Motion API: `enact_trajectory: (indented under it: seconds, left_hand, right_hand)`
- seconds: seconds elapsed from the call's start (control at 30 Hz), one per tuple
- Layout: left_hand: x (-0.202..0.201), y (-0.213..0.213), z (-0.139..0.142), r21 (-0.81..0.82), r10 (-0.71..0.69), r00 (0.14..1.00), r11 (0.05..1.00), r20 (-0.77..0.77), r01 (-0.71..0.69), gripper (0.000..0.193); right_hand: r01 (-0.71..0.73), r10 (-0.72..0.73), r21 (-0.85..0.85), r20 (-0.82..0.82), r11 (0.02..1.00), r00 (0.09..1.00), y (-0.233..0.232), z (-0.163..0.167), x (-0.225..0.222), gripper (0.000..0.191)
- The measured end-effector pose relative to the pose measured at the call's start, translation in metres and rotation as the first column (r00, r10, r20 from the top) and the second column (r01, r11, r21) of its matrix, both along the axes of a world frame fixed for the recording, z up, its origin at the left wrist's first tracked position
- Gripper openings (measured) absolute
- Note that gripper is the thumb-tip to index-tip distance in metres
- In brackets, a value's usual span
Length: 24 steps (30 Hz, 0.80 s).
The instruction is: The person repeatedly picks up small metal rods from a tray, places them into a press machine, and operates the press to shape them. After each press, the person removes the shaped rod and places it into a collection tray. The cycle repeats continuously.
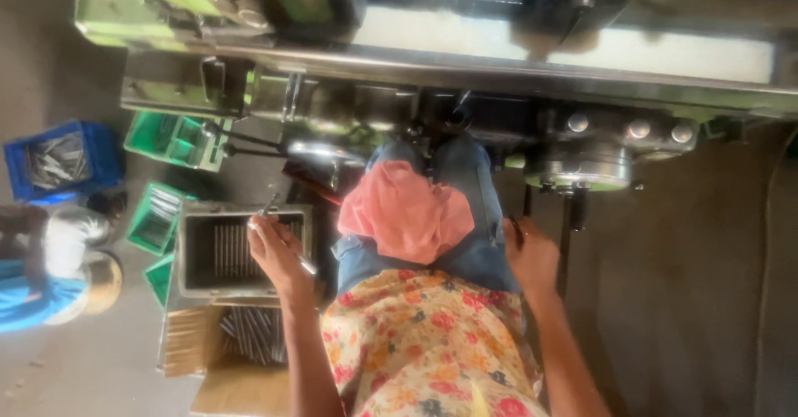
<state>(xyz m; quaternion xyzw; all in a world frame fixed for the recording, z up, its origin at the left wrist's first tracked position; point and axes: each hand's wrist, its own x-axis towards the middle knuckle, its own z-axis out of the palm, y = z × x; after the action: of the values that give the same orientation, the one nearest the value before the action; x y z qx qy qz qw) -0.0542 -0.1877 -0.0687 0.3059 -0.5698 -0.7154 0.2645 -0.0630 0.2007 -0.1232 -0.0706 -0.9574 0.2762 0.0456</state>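
I see the metal box (pixel 241 251) of rods left of my lap, a cardboard box (pixel 224 350) nearer me, crates (pixel 170 138) beyond them. The cloth (pixel 403 209) lies on my knees; the machine (pixel 465 59) stands ahead.

Blue crate (pixel 62 161) of metal parts, green bins (pixel 174 138), pink cloth (pixel 405 211) on lap, green machine (pixel 158 5)
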Motion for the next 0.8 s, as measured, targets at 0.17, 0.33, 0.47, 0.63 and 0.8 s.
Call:
enact_trajectory:
  seconds: [0.17, 0.33, 0.47, 0.63, 0.8]
  left_hand:
    - [-0.010, 0.001, 0.005, -0.019, -0.014, 1.000, 1.000, 0.028, 0.014, 0.034]
    - [-0.018, -0.001, 0.005, 0.033, -0.012, 0.999, 0.999, 0.032, 0.011, 0.035]
    - [-0.021, -0.002, 0.002, 0.048, -0.039, 0.999, 0.998, 0.011, 0.038, 0.037]
    - [-0.023, -0.004, -0.002, 0.041, -0.015, 0.996, 0.999, 0.088, 0.012, 0.035]
    - [-0.028, -0.006, -0.006, 0.021, -0.053, 0.996, 0.998, 0.069, 0.052, 0.036]
  right_hand:
    - [0.009, -0.010, -0.015, -0.086, 1.000, 0.996, -0.001, -0.002, -0.002, 0.035]
    - [0.013, -0.013, -0.001, -0.042, 1.000, 0.999, -0.005, -0.002, 0.001, 0.035]
    - [0.003, -0.003, 0.001, -0.067, 1.000, 0.998, -0.005, -0.001, 0.003, 0.035]
    - [0.014, -0.014, -0.012, -0.054, 1.000, 0.998, -0.006, 0.000, 0.002, 0.033]
    - [0.013, -0.014, -0.018, -0.027, 1.000, 1.000, -0.008, 0.003, 0.000, 0.032]
